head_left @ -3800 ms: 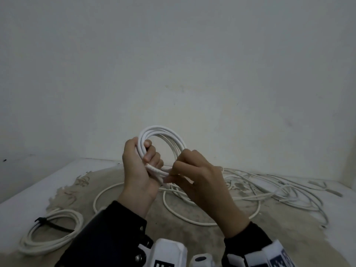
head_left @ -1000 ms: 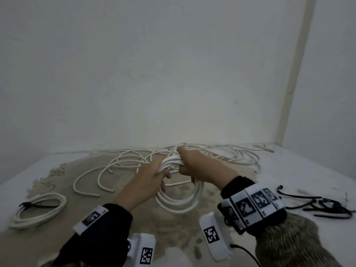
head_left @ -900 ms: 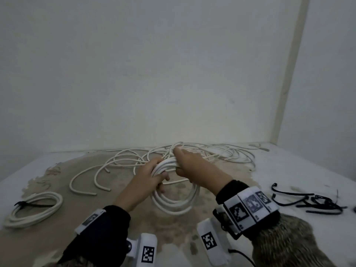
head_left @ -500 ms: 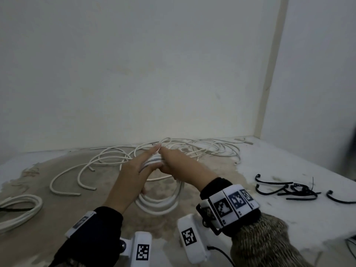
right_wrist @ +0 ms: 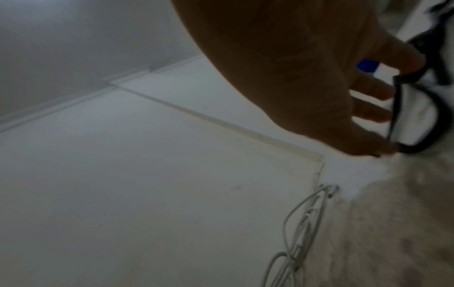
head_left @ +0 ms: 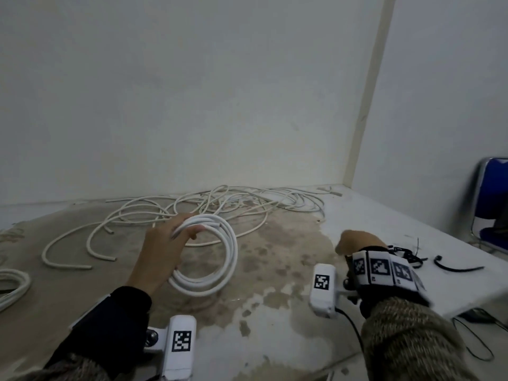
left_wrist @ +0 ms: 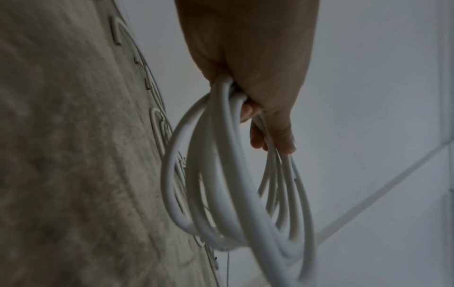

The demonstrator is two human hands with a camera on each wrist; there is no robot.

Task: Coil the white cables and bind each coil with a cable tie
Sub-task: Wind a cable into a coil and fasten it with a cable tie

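White cable coil [head_left: 209, 254] sat centre-left of the head frame, held up off the stained tabletop [head_left: 275, 270] by the left hand [head_left: 162, 251], whose fingers were curled round the top of the loops. Left wrist view confirmed it: several turns bunched in the fist, rest of the coil [left_wrist: 236, 194] hanging free below. No tie on this coil.

Right hand [head_left: 357, 243] was well apart from the coil, out at centre-right over the pile of black cable ties [head_left: 406, 257]. In the right wrist view its fingers [right_wrist: 373, 91] were spread and mostly straight, with fingertips against a black tie loop [right_wrist: 417, 116]; blurred, so couldn't tell whether it gripped the tie.

Loose white cables [head_left: 220, 207] lay tangled along the back wall. A second coil [head_left: 11, 284] sat at the left edge. Blue chair [head_left: 492, 202] at far right.
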